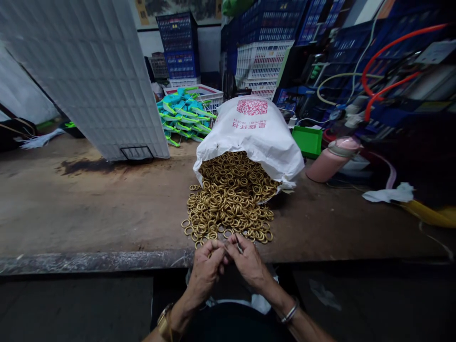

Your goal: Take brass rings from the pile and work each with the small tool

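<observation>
My left hand (207, 265) is closed in a pinch at the table's front edge; a brassy glint shows by its fingers, but what they hold is too small to make out. Close against it, my right hand (248, 265) grips a thin dark pointed tool (237, 243) whose tip sticks up between thumb and fingers. Just beyond both hands lies a pile of brass-coloured rings (224, 209). The rings spill from the open mouth of a white woven sack (254, 126) lying on its side, with red print on it.
Left on the wooden table (107, 209) stands a tall white ribbed panel (110, 80). Behind are turquoise and lime-green plastic pieces (185, 114) and stacked crates (263, 59). To the right are a green tray (307, 141), a pink bottle (333, 159) and orange hoses (370, 61).
</observation>
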A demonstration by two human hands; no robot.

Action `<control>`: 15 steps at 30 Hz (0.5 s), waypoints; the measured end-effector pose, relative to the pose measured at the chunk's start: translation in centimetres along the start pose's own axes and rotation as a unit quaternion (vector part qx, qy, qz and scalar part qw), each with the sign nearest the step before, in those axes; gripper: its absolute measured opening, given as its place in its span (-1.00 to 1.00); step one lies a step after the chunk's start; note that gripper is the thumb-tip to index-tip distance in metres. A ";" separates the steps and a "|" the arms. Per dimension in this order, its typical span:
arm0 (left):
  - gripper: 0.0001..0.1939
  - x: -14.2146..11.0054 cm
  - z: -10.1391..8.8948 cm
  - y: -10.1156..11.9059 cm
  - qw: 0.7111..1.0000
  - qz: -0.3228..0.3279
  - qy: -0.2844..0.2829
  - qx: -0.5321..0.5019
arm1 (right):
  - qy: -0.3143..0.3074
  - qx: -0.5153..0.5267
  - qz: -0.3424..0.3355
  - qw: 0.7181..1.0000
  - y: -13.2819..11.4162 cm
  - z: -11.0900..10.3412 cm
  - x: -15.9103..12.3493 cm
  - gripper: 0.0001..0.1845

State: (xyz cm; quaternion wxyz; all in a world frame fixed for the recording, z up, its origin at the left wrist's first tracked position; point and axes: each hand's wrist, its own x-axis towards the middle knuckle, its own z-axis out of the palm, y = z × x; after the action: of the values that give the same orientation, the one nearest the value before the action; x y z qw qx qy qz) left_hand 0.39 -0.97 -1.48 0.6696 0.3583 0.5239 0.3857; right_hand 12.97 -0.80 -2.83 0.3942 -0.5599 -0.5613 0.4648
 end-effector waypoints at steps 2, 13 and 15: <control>-0.75 0.1 0.0 0.0 1.000 -0.010 -0.015 -0.004 | 0.004 0.006 -0.006 1.000 0.2 -0.1 0.1 -0.63; -0.70 -0.2 0.1 0.8 0.990 -0.018 -0.125 -0.062 | -0.037 0.140 0.024 0.989 0.5 -0.2 0.3 -0.61; -0.69 -0.3 0.2 0.7 0.990 -0.003 -0.127 -0.065 | -0.031 0.125 0.014 0.992 0.4 -0.3 0.2 -0.62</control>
State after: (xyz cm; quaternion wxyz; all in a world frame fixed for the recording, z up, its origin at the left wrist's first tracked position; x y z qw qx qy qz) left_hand 0.43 -0.93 -0.74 0.7537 0.3584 0.4095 0.3685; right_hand 13.33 -0.57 -3.20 0.4364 -0.4994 -0.5031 0.5541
